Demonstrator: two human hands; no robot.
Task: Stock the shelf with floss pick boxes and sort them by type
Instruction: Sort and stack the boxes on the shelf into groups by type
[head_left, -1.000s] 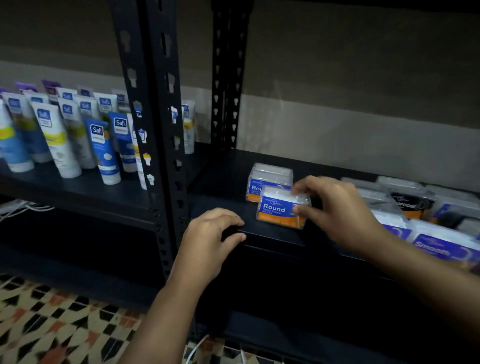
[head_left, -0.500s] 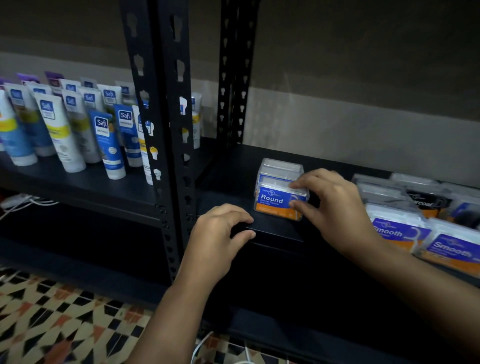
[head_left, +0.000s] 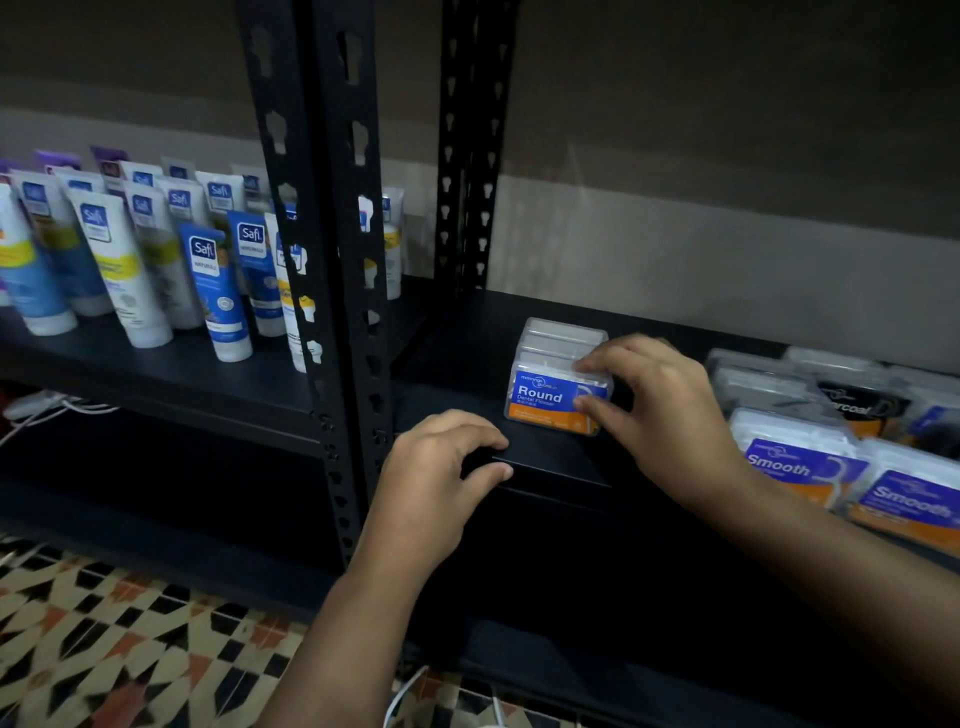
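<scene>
Your right hand held a Round floss box on the shelf while your left gripped the shelf edge.

The black metal shelf (head_left: 545, 457) ran across the middle of the frame, its perforated black uprights (head_left: 332, 260) standing left of centre. At centre left stood rows of white and blue Safi tubes (head_left: 156, 260). At the right edge lay clear floss pick boxes with purple Smooth labels (head_left: 802, 462). Your right hand (head_left: 665, 415) pinched the clear plastic box with the blue and orange Round label (head_left: 550, 400), fingers on top, thumb on its front. It stood in front of another clear box (head_left: 563, 335). Your left hand (head_left: 436, 478) curled over the shelf's front lip.
</scene>
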